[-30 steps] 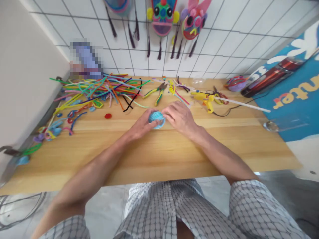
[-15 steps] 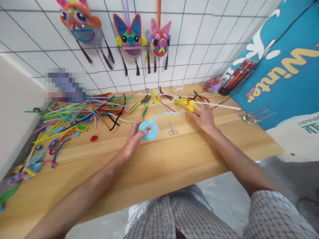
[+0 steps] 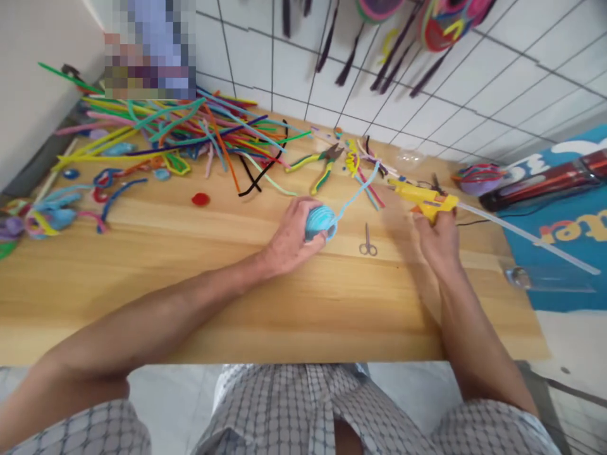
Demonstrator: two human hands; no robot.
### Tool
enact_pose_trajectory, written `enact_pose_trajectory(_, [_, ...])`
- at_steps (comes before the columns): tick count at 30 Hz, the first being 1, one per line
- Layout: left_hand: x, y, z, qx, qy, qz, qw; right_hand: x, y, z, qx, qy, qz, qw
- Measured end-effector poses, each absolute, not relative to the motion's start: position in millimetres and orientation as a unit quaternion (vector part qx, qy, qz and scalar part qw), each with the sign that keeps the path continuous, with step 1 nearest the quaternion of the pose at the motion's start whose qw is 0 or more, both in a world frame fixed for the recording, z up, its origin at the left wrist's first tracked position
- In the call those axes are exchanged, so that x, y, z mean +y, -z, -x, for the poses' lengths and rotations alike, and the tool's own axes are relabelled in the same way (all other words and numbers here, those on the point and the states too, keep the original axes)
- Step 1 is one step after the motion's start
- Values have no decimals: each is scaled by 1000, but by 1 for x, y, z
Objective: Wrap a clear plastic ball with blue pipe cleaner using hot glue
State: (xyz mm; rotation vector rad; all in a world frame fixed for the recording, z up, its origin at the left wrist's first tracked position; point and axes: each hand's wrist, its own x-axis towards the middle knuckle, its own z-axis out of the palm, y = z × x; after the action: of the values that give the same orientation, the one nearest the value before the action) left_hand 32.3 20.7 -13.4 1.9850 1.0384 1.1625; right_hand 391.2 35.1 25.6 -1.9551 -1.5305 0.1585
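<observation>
A wooden counter (image 3: 237, 303) stands against a white tiled wall (image 3: 474, 95), with a heap of coloured pipe cleaners (image 3: 190, 133) at its far left. The blue coil (image 3: 318, 222), a wound pipe cleaner with 1 loose tail, sits mid-counter, cupped in the curled left hand (image 3: 289, 240). The right hand (image 3: 439, 243), only reaching 0.5 s ago, now grips the glue gun (image 3: 427, 197), fingers closed round its handle, near small scissors (image 3: 367, 243).

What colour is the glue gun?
Yellow; the glue gun shows best in the head view.
</observation>
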Motion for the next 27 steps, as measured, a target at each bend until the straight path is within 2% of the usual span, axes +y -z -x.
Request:
enact_pose_trajectory(5, [21,10,-31,388,-448,-738,321,9,-55,-333,-601,-121,717,331])
enact_pose_trajectory(10, [23,6,-29,377,-437,-739,348,3,-65,-287,-661,-99,689,279])
enact_pose_trajectory(27, [24,0,-28,335,-423,-755,373,6,-43,-278,-657,-100,688,291])
